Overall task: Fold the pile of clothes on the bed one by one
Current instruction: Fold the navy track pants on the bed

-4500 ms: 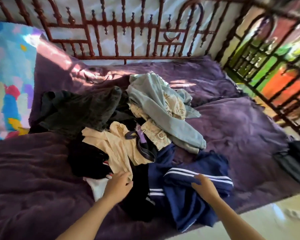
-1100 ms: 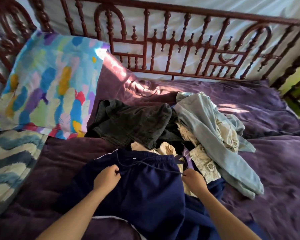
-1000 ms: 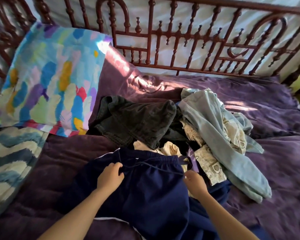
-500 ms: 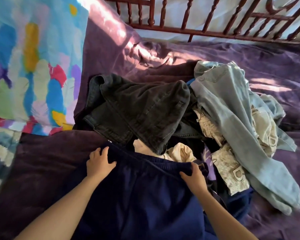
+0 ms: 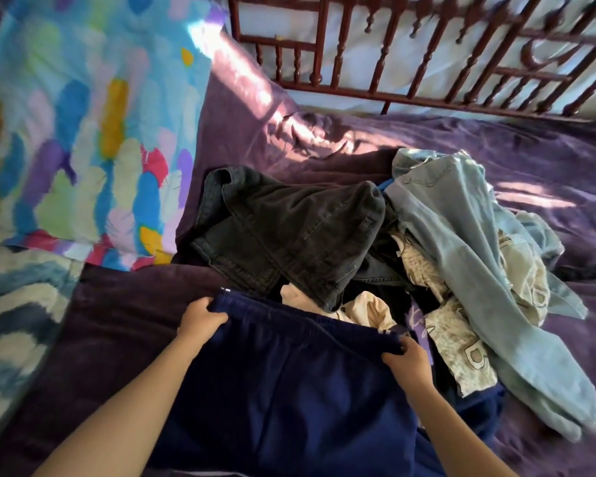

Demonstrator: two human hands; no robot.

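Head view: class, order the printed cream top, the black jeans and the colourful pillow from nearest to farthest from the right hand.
1. The printed cream top, just right of the right hand.
2. The black jeans, beyond it, leftward.
3. The colourful pillow, far left.

A single head-worn camera looked forward and down, close over the bed (image 5: 496,149) and clothes pile (image 5: 358,242).

Clothes pile (image 5: 375,242) ahead — pillow (image 5: 83,132) left

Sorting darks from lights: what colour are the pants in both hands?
The pants are navy blue, best seen in head view.
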